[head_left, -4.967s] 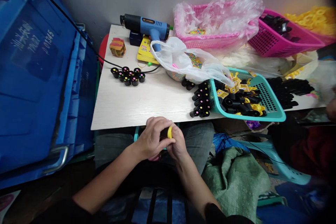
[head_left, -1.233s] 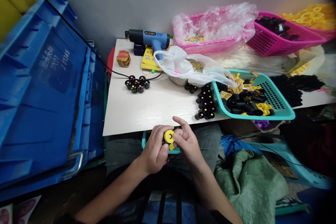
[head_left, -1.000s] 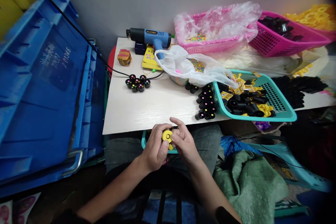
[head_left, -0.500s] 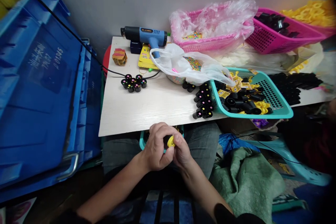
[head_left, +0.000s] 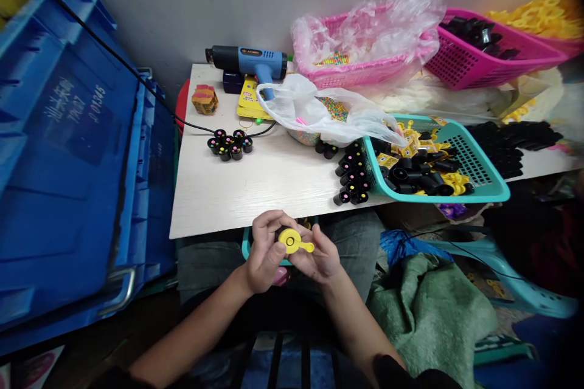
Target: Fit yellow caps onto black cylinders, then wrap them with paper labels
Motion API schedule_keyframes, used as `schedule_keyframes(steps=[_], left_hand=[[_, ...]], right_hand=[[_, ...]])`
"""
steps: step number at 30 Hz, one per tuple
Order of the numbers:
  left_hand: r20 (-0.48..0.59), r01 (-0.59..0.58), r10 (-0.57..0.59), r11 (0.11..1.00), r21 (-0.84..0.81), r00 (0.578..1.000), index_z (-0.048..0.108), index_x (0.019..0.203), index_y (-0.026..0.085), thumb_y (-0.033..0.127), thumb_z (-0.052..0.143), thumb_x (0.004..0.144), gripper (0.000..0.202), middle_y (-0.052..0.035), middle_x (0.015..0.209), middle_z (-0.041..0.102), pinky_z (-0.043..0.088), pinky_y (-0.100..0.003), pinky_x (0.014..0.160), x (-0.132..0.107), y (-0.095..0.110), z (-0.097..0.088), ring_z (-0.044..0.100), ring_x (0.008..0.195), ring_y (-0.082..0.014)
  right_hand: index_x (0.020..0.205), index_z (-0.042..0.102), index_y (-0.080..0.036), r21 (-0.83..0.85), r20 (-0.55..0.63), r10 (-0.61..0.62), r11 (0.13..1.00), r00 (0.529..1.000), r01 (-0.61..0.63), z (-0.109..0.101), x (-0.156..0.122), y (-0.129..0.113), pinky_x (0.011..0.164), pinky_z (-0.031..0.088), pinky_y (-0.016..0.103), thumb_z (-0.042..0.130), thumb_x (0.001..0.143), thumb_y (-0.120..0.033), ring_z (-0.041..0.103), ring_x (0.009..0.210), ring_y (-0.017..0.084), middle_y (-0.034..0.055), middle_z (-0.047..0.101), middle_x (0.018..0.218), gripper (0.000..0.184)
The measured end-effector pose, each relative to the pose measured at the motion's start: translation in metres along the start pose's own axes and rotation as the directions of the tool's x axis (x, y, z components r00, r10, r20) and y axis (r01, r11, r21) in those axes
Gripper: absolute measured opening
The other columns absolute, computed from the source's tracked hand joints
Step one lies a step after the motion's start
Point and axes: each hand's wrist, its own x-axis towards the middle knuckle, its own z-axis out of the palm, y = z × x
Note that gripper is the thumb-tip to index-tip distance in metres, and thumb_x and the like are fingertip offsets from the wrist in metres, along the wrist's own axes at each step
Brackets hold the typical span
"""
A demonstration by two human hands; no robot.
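Yellow cap [head_left: 286, 241], with a ring in its round face and a narrow tab [head_left: 309, 247] pointing toward the right hand [head_left: 323, 258], sits against a black cup [head_left: 278, 232] mostly hidden by fingers. Both are held above the person's lap, just off the near edge of the table [head_left: 219, 219], with a low basket [head_left: 246, 244] beneath. The left hand [head_left: 264, 249] is closed on the pair, thumb at the cap's edge and fingers curled round behind. The right hand is open, palm up and thumb apart, its fingers reaching under the cap; whether they touch it cannot be told.

Cap and cup look like moulded plastic: probably light, stiff and hard to crush between fingers. Their smooth faces might slip in a loose pinch. The cup's wall should give the surest hold, with a thumb steadying the cap's rim; the tab offers a handle, but its slim neck looks the likeliest place to bend.

On the table, a cluster of cups [head_left: 229, 144] stands beside a black cord [head_left: 201, 127], and rows of cups [head_left: 351, 187] stand next to a teal basket [head_left: 495, 193] of loose black and yellow pieces.
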Motion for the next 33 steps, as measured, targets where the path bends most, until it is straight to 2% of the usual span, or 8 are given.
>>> schedule_keyframes(steps=[4, 8, 15, 18, 20, 26, 30, 33], left_hand=[[0.057, -0.056, 0.047, 0.986, 0.155, 0.997, 0.026, 0.136, 0.028, 0.038, 0.043, 0.096, 0.044, -0.006, 0.102, 0.055, 0.049, -0.04, 0.082, -0.002, -0.005, -0.006, 0.058, 0.092, -0.0192], [0.112, -0.12, 0.081, 0.905, 0.408, 0.99, 0.032, 0.135, 0.025, 0.038, 0.053, 0.091, 0.05, -0.0093, 0.109, 0.054, 0.044, -0.045, 0.091, -0.009, -0.015, -0.01, 0.051, 0.105, -0.0233], [0.039, 0.143, -0.163, 0.939, 0.311, 0.986, 0.03, 0.137, 0.023, 0.033, 0.046, 0.095, 0.046, -0.0096, 0.11, 0.053, 0.044, -0.043, 0.093, -0.01, -0.013, -0.004, 0.054, 0.106, -0.0219], [0.081, 0.17, -0.205, 0.935, 0.31, 0.975, 0.051, 0.119, 0.021, 0.029, 0.043, 0.093, 0.029, -0.0091, 0.106, 0.056, 0.047, -0.04, 0.089, -0.008, -0.007, -0.011, 0.055, 0.103, -0.0222], [0.102, 0.188, -0.24, 0.911, 0.367, 0.965, 0.06, 0.096, 0.019, 0.024, 0.045, 0.088, 0.018, -0.0073, 0.097, 0.057, 0.048, -0.037, 0.083, -0.015, -0.007, -0.019, 0.057, 0.094, -0.0211], [0.048, 0.373, -0.609, 0.543, 0.752, 0.792, 0.058, 0.079, 0.019, 0.012, 0.041, 0.075, 0.019, -0.0055, 0.087, 0.059, 0.049, -0.033, 0.079, -0.052, -0.04, -0.042, 0.059, 0.085, -0.0197], [-0.014, 0.399, -0.694, 0.397, 0.826, 0.72, 0.061, 0.1, 0.018, 0.023, 0.041, 0.086, 0.025, -0.012, 0.102, 0.065, 0.045, -0.041, 0.09, -0.039, -0.076, -0.041, 0.06, 0.102, -0.0274], [-0.071, 0.421, -0.749, 0.29, 0.86, 0.659, 0.061, 0.106, 0.017, 0.03, 0.042, 0.088, 0.029, -0.0178, 0.111, 0.066, 0.043, -0.046, 0.094, -0.021, -0.092, -0.036, 0.058, 0.111, -0.0335]], right_hand=[[0.105, 0.064, -0.02, -0.119, 0.007, -0.087, 0.989, 0.996, 0.087, -0.002, -0.001, 0.005, 0.083, 0.045, 0.038, 0.06, 0.062, -0.079, 0.053, 0.094, 0.025, 0.0085, 0.058, 0.096, 0.073], [0.104, 0.065, -0.021, -0.237, -0.144, -0.202, 0.958, 0.969, 0.164, 0.005, 0.004, 0.013, 0.087, 0.045, 0.038, 0.067, 0.066, -0.067, 0.054, 0.098, 0.026, 0.0091, 0.061, 0.098, 0.06], [0.103, 0.067, -0.019, -0.232, -0.141, -0.131, 0.968, 0.981, 0.096, -0.005, 0.007, 0.01, 0.084, 0.046, 0.039, 0.043, 0.075, -0.08, 0.058, 0.095, 0.025, 0.0095, 0.065, 0.093, 0.071], [0.094, 0.071, -0.017, -0.357, -0.108, -0.105, 0.932, 0.989, 0.059, -0.021, -0.002, -0.003, 0.082, 0.046, 0.039, 0.023, 0.078, -0.084, 0.06, 0.09, 0.024, 0.009, 0.066, 0.086, 0.084], [0.089, 0.072, -0.017, -0.518, -0.173, -0.193, 0.852, 0.966, 0.077, -0.037, -0.012, -0.016, 0.082, 0.045, 0.038, 0.032, 0.081, -0.079, 0.061, 0.085, 0.023, 0.008, 0.067, 0.084, 0.074], [0.102, 0.07, -0.019, -0.73, -0.353, -0.575, 0.663, 0.738, 0.167, -0.079, -0.056, -0.058, 0.078, 0.047, 0.034, 0.049, 0.088, -0.056, 0.061, 0.08, 0.019, 0.0063, 0.069, 0.087, 0.045], [0.098, 0.069, -0.019, -0.831, -0.331, -0.77, 0.512, 0.545, 0.218, -0.078, -0.067, -0.084, 0.075, 0.047, 0.034, 0.049, 0.088, -0.051, 0.062, 0.075, 0.019, 0.0054, 0.068, 0.08, 0.039], [0.093, 0.07, -0.018, -0.935, -0.257, -0.874, 0.332, 0.413, 0.121, -0.077, -0.066, -0.116, 0.077, 0.047, 0.035, 0.055, 0.085, -0.049, 0.063, 0.075, 0.02, 0.0055, 0.068, 0.077, 0.036]])
